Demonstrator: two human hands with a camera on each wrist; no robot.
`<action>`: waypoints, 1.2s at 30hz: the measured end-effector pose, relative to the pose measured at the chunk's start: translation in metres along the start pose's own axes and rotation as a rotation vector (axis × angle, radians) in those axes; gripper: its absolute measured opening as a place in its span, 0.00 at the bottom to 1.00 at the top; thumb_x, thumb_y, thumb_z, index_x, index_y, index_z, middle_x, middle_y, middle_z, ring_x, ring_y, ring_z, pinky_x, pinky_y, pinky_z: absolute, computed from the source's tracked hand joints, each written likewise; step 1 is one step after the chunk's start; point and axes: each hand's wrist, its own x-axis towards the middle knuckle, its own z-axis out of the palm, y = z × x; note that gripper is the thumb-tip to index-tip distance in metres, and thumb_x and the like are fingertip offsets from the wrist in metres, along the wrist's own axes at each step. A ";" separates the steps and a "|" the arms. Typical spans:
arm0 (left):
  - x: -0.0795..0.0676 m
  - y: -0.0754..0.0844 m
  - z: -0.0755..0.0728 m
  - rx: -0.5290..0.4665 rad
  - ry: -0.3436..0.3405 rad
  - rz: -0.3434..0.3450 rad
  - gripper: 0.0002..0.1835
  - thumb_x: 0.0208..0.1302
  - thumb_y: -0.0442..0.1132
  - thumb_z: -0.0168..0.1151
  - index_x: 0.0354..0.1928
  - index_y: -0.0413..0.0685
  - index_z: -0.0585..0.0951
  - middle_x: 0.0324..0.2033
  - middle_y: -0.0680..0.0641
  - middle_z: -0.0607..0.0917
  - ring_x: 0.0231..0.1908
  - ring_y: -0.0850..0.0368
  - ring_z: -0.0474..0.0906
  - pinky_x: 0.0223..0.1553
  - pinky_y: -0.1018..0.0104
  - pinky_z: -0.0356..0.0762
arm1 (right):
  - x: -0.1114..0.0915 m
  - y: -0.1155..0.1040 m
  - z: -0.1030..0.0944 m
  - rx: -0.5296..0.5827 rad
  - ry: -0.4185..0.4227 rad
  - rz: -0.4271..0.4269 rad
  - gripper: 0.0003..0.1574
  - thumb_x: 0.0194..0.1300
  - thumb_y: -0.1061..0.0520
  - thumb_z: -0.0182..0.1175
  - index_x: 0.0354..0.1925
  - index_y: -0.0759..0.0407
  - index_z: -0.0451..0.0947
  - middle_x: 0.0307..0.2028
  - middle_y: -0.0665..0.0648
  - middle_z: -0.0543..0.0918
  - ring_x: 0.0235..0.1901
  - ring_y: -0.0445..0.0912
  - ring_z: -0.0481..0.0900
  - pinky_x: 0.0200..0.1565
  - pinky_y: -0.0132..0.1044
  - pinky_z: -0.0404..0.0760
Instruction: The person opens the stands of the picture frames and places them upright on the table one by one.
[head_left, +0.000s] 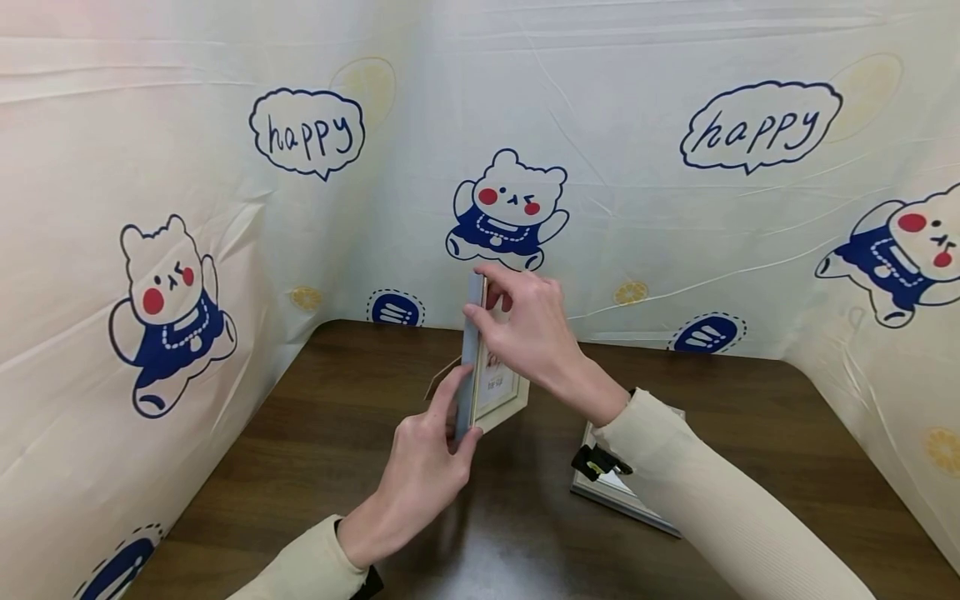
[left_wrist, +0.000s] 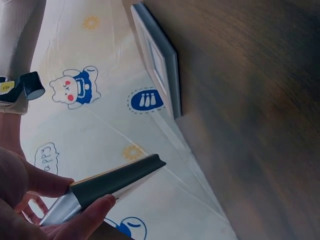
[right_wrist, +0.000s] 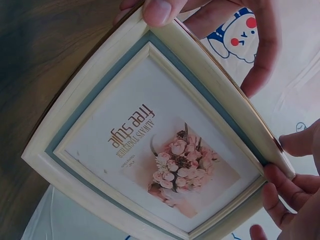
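Note:
Both hands hold a photo frame (head_left: 497,403) on edge above the table, its grey-blue side turned toward me. My left hand (head_left: 423,458) grips its lower near corner between thumb and fingers. At the upper end, my right hand (head_left: 532,325) pinches the border. In the right wrist view the frame's front (right_wrist: 145,130) shows a cream border, a blue-green inner band and a flower picture printed "free style". A thin flap (head_left: 441,377) sticks out behind it. A second photo frame (head_left: 626,507) lies on the table at the right, partly hidden under my right forearm.
The dark wooden table (head_left: 315,467) is walled on the back and sides by a pale curtain (head_left: 600,100) printed with cartoon bears and "happy" bubbles. Black straps with small devices (head_left: 597,461) sit at the wrists.

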 end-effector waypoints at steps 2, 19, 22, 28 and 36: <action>-0.001 -0.001 0.000 -0.020 -0.001 -0.009 0.46 0.58 0.28 0.79 0.76 0.56 0.66 0.44 0.40 0.91 0.35 0.57 0.90 0.34 0.65 0.86 | 0.000 0.001 0.000 0.017 -0.010 -0.009 0.26 0.68 0.56 0.70 0.63 0.60 0.82 0.33 0.51 0.84 0.34 0.45 0.73 0.44 0.44 0.70; -0.003 -0.006 0.000 -0.104 0.028 -0.015 0.44 0.58 0.27 0.79 0.74 0.56 0.69 0.45 0.42 0.91 0.32 0.59 0.90 0.33 0.72 0.84 | 0.002 0.002 -0.001 0.072 -0.043 -0.044 0.29 0.68 0.57 0.70 0.65 0.61 0.80 0.34 0.51 0.83 0.36 0.50 0.76 0.41 0.42 0.72; -0.003 -0.007 0.000 -0.113 0.022 -0.018 0.45 0.58 0.27 0.79 0.74 0.56 0.69 0.46 0.42 0.91 0.33 0.59 0.90 0.34 0.72 0.85 | 0.002 0.002 -0.001 0.083 -0.043 -0.047 0.29 0.68 0.58 0.70 0.65 0.61 0.80 0.34 0.51 0.83 0.36 0.48 0.75 0.40 0.41 0.74; -0.004 -0.008 -0.001 -0.135 0.011 -0.037 0.45 0.58 0.26 0.78 0.74 0.58 0.69 0.47 0.42 0.91 0.34 0.58 0.91 0.35 0.71 0.85 | 0.001 0.003 0.000 0.090 -0.041 -0.056 0.29 0.67 0.59 0.71 0.65 0.62 0.80 0.34 0.51 0.84 0.35 0.45 0.74 0.39 0.41 0.75; -0.006 -0.011 -0.001 -0.153 -0.003 -0.057 0.45 0.58 0.26 0.78 0.74 0.58 0.69 0.48 0.41 0.91 0.34 0.56 0.91 0.34 0.69 0.86 | -0.002 0.005 0.001 0.085 -0.055 -0.039 0.30 0.68 0.57 0.71 0.66 0.62 0.79 0.36 0.52 0.85 0.37 0.46 0.75 0.42 0.42 0.75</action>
